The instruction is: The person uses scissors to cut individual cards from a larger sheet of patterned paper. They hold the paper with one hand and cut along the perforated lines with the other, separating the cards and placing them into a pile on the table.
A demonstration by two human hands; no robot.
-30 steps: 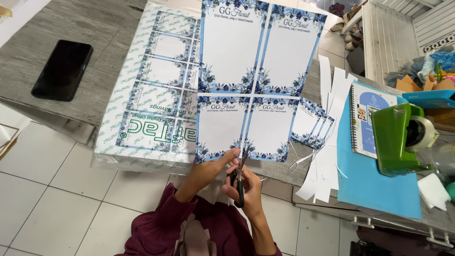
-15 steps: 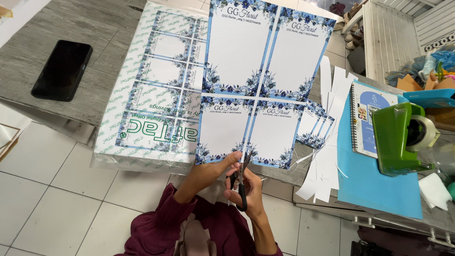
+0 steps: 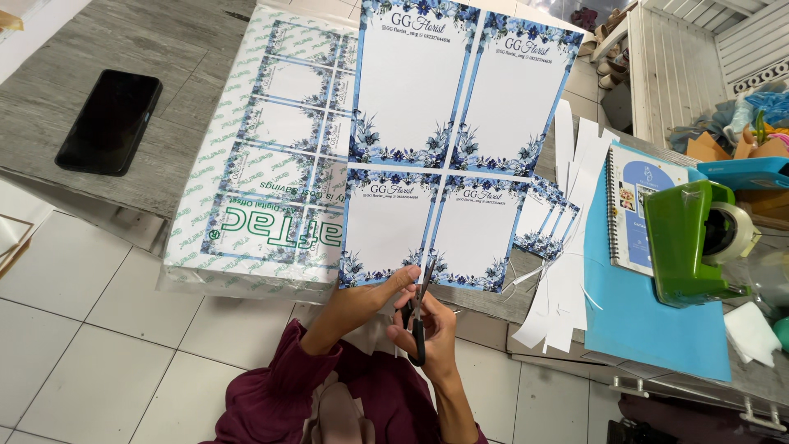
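Observation:
A large white sheet (image 3: 448, 140) printed with blue flower borders in several panels is held up over the table. My left hand (image 3: 370, 294) pinches its bottom edge left of the middle. My right hand (image 3: 427, 325) grips black-handled scissors (image 3: 419, 316), blades pointing up into the sheet's bottom edge along the middle line between two lower panels.
Under the sheet lies a wrapped ream of paper (image 3: 263, 173) with cut flower cards on it. A black phone (image 3: 109, 121) rests far left on the grey table. To the right are cut paper strips (image 3: 567, 271), a spiral notebook (image 3: 641, 205), blue card (image 3: 649, 321) and a green tape dispenser (image 3: 694, 242).
The scissor blades have moved up into the sheet's bottom edge, and the sheet has shifted slightly toward me. My left hand keeps its pinch on the edge.

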